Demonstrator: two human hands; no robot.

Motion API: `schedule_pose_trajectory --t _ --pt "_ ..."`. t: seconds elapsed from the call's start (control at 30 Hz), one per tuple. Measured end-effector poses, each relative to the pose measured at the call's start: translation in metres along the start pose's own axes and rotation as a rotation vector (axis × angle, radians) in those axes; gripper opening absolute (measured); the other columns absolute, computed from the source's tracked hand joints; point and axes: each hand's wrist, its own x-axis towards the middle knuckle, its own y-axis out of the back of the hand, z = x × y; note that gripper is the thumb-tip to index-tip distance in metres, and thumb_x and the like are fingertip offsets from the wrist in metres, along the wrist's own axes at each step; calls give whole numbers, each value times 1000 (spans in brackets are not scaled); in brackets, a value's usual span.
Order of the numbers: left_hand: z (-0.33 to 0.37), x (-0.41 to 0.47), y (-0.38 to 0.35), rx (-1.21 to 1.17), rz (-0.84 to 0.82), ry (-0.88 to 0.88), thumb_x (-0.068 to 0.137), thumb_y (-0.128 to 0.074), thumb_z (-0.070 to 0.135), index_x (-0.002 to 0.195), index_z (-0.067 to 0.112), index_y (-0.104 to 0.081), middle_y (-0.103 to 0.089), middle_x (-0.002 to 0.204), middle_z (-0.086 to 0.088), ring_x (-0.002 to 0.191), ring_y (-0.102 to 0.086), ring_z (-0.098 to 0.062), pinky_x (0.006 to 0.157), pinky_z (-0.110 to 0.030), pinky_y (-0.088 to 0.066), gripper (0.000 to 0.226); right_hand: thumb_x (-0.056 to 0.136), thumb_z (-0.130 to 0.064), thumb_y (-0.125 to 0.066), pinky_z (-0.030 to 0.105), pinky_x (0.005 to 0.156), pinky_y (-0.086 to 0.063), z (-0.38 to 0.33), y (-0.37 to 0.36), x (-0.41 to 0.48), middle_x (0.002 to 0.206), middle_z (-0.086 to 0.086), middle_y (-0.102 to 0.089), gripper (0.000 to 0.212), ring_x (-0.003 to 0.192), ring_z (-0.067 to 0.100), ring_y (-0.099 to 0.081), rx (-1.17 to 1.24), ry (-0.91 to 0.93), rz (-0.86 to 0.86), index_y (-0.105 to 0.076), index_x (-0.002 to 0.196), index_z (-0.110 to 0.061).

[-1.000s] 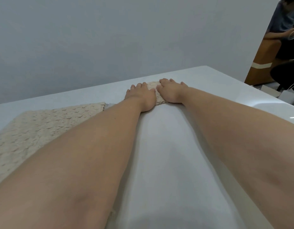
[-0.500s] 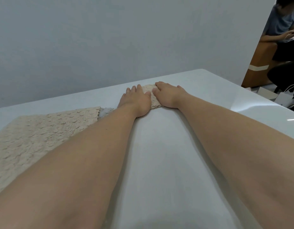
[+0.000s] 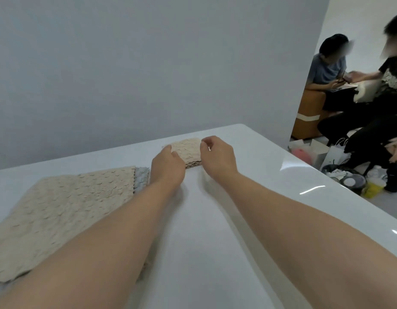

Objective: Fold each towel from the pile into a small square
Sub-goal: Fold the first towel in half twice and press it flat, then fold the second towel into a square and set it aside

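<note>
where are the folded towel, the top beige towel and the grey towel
folded towel (image 3: 189, 150), head view, top face
top beige towel (image 3: 66, 208), head view, middle
grey towel (image 3: 141, 178), head view, exposed corner

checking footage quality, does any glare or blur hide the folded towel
Head view: glare streaks lie on the glossy white table, right of the small folded beige textured towel, not on it; head view: the towel's texture reads clearly.

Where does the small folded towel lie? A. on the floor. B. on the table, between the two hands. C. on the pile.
B: the folded towel lies on the table, the left hand and right hand at its sides, apart from the pile.
</note>
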Motion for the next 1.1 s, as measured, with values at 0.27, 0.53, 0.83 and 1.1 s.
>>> schedule_pose_trajectory --t 0.27,0.53,0.83,1.1 --pt "-22 -118 105 -43 70 -71 106 -37 23 152 18 -44 -46 156 0 144 -40 -19 114 -26 -28 46 97 -24 -52 25 77 -48 -70 23 -124 87 -20 -63 14 84 2 -60 136 -10 -84 -66 98 -27" --pt "-101 -208 177 -16 191 -41 106 -42 24 150 17 -47 -50 152 2 142 -43 -15 114 -26 -28 44 94 -26 -59 30 89 -52 -111 -20 -223 97 -16 -67 15 88 6 -63 180 58 -206 -70 104 -25" --pt "-176 -196 236 98 367 -6 101 -51 19 137 15 -60 -56 144 -1 134 -49 -16 110 -23 -31 37 94 -20 -59 30 95 -45 -84 -59 -249 102 -16 -58 20 103 16 -57 44 211 -5 -69 112 -22" --pt "-195 -184 233 135 368 -120 90 -65 15 108 18 -74 -66 127 8 118 -59 -11 93 -11 -34 20 83 -27 -51 41 91 -46 -76 -70 -239 111 -5 -68 31 104 23 -57 -119 373 99 -71 107 -22"
